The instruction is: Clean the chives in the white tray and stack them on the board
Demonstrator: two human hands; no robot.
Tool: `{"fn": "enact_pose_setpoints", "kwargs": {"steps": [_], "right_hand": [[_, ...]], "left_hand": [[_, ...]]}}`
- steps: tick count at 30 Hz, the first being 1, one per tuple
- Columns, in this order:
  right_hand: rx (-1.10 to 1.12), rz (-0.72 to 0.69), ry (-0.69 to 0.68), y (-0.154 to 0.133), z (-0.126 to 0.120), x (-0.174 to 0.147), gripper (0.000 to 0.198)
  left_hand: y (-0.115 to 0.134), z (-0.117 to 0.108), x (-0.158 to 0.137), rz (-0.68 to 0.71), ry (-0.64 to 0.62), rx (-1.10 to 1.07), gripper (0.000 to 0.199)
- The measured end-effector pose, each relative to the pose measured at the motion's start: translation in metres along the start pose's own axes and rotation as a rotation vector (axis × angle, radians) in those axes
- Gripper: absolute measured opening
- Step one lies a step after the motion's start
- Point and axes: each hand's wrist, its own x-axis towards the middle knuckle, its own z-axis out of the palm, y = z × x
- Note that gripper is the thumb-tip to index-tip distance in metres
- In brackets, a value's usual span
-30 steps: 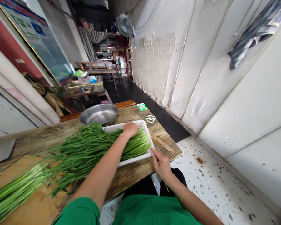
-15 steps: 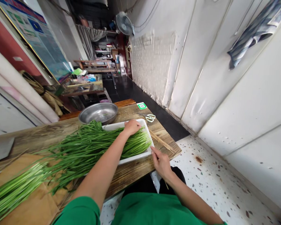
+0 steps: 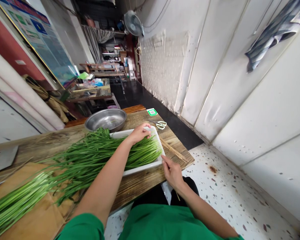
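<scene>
A thick pile of green garlic chives lies with its pale stem ends in a white tray and its leaves trailing left over the rim. My left hand hovers at the tray's far side, just above the stems, its fingers loosely bent and apart with nothing visible in them. At the near right corner of the tray is my right hand, closed, with thumb and index finger together by the rim. A thin straw strand pokes out below that hand; its upper part is hidden by the palm.
A tied bundle of straw lies right of the tray, with scissors and a green code card beyond. A metal bowl stands behind. More chives rest on a wooden board at left, near a cleaver.
My left hand has lifted slightly off the stems, and its fingers have loosened. My right hand stays by the tray corner.
</scene>
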Motion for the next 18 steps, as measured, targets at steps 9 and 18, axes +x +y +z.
{"fn": "enact_pose_setpoints", "kwargs": {"steps": [9,18], "right_hand": [[0.021,-0.013,0.022,0.001,0.002,-0.001,0.033],[0.081,0.015,0.039,0.001,0.004,-0.003,0.033]], "left_hand": [[-0.015,0.001,0.004,0.058,-0.016,0.215,0.034],[-0.020,0.001,-0.004,-0.018,-0.124,0.203,0.029]]}}
